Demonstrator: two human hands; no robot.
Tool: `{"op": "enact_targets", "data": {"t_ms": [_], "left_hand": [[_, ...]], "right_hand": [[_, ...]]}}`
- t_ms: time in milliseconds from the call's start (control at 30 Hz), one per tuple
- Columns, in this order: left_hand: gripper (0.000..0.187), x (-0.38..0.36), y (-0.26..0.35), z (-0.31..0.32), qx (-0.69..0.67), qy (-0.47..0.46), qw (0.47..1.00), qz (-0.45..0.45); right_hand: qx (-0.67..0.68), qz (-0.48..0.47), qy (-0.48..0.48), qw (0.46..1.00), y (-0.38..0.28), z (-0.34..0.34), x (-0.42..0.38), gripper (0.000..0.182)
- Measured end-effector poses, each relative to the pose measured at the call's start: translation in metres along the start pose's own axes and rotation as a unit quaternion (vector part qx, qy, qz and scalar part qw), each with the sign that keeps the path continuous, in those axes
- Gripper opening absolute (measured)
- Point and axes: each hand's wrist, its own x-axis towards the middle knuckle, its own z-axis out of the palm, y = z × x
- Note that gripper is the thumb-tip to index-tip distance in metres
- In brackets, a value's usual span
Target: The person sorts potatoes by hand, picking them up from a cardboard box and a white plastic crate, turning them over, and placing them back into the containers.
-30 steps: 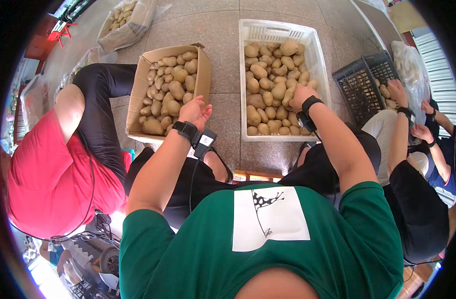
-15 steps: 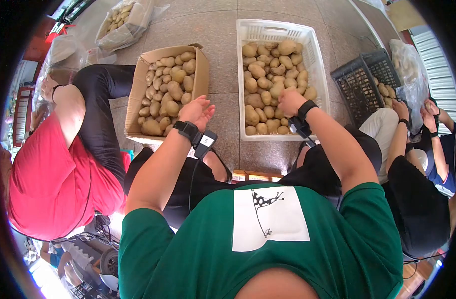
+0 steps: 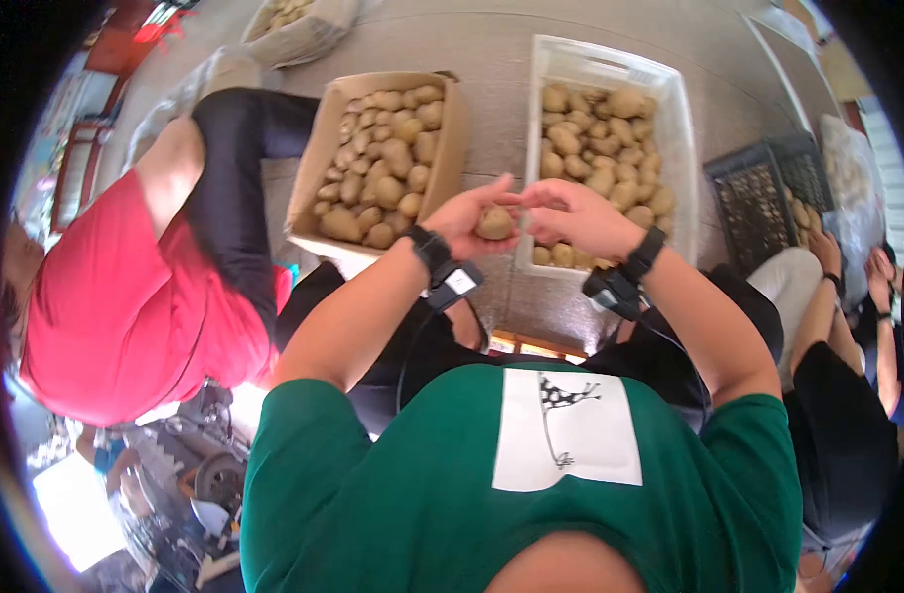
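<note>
A single potato (image 3: 494, 223) rests in my left hand (image 3: 462, 219), which cups it with the palm turned up, between the two boxes. Close beside it, my right hand (image 3: 585, 222) is held over the near left part of the white plastic crate (image 3: 677, 128). Its fingers are curved and apart, pointing at the left hand, and I see nothing in them. Many potatoes fill the crate. To the left stands a cardboard box (image 3: 457, 128), also full of potatoes, with my left hand near its right side.
On the left sits a person in a red shirt (image 3: 106, 306), a dark-trousered knee beside the cardboard box. A black crate (image 3: 748, 203) with potatoes stands at the right, near other people's hands (image 3: 825, 252). A plastic-lined sack (image 3: 314, 40) of potatoes lies at the far left.
My right hand has come up from the potatoes in the white crate and moved left towards my left hand. A potato now lies in my left hand, which held nothing before. The view has shifted.
</note>
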Motion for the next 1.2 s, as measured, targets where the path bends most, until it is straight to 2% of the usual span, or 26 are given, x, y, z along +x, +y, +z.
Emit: {"op": "enact_targets", "data": {"t_ms": [133, 200, 267, 300, 367, 400, 467, 700, 767, 800, 867, 933, 1000, 1067, 1133, 1200], "left_hand": [[0.023, 0.006, 0.000, -0.009, 0.027, 0.000, 0.999, 0.023], [0.024, 0.006, 0.001, -0.013, 0.001, 0.000, 1.000, 0.024], [0.030, 0.007, 0.000, -0.017, 0.005, 0.017, 0.996, 0.091], [0.030, 0.010, 0.001, -0.024, 0.005, 0.018, 0.996, 0.093], [0.034, 0.014, 0.005, -0.035, -0.035, 0.094, 0.991, 0.087], [0.034, 0.014, 0.006, -0.037, -0.035, 0.094, 0.991, 0.088], [0.031, 0.012, 0.008, -0.043, -0.038, 0.205, 0.971, 0.119], [0.035, 0.009, 0.020, -0.082, -0.088, 0.257, 0.946, 0.178], [0.034, 0.008, 0.023, -0.089, -0.139, 0.323, 0.911, 0.216], [0.034, 0.007, 0.024, -0.090, -0.139, 0.324, 0.911, 0.216], [0.033, 0.005, 0.027, -0.090, -0.169, 0.428, 0.848, 0.262], [0.032, 0.020, 0.028, -0.132, -0.147, 0.438, 0.845, 0.271], [0.033, 0.020, 0.028, -0.138, -0.124, 0.447, 0.840, 0.280], [0.032, 0.017, 0.027, -0.135, -0.210, 0.416, 0.790, 0.397], [0.033, 0.002, 0.031, -0.120, -0.220, 0.435, 0.786, 0.380], [0.035, 0.000, 0.032, -0.117, -0.230, 0.453, 0.781, 0.363]], "right_hand": [[-0.065, -0.020, -0.008, 0.998, 0.010, -0.006, 0.001, 0.026], [-0.064, 0.017, 0.007, 0.998, 0.011, -0.007, 0.000, 0.027], [-0.086, 0.017, 0.003, 0.996, 0.011, -0.008, 0.000, 0.027], [-0.101, 0.013, 0.007, 0.995, 0.013, -0.009, 0.000, 0.027], [-0.116, 0.008, 0.010, 0.993, 0.015, -0.009, 0.001, 0.027], [-0.120, 0.014, 0.009, 0.993, 0.016, -0.010, 0.001, 0.027], [-0.124, 0.019, 0.008, 0.992, 0.016, -0.009, 0.000, 0.027], [-0.184, 0.018, 0.019, 0.983, 0.013, -0.009, -0.002, 0.027], [-0.189, 0.025, 0.020, 0.981, 0.012, -0.009, -0.002, 0.027], [-0.194, 0.026, 0.020, 0.981, 0.013, -0.009, -0.002, 0.028], [-0.199, 0.028, 0.020, 0.979, 0.014, -0.010, -0.002, 0.028], [-0.205, 0.026, 0.020, 0.978, 0.015, -0.010, -0.002, 0.028], [-0.207, 0.021, 0.023, 0.978, 0.017, -0.012, -0.002, 0.028], [-0.208, 0.016, 0.027, 0.978, 0.015, -0.012, -0.003, 0.028], [-0.215, 0.061, 0.011, 0.975, 0.009, -0.011, -0.004, 0.027], [-0.221, 0.057, 0.013, 0.973, 0.013, -0.013, -0.003, 0.028]]}}
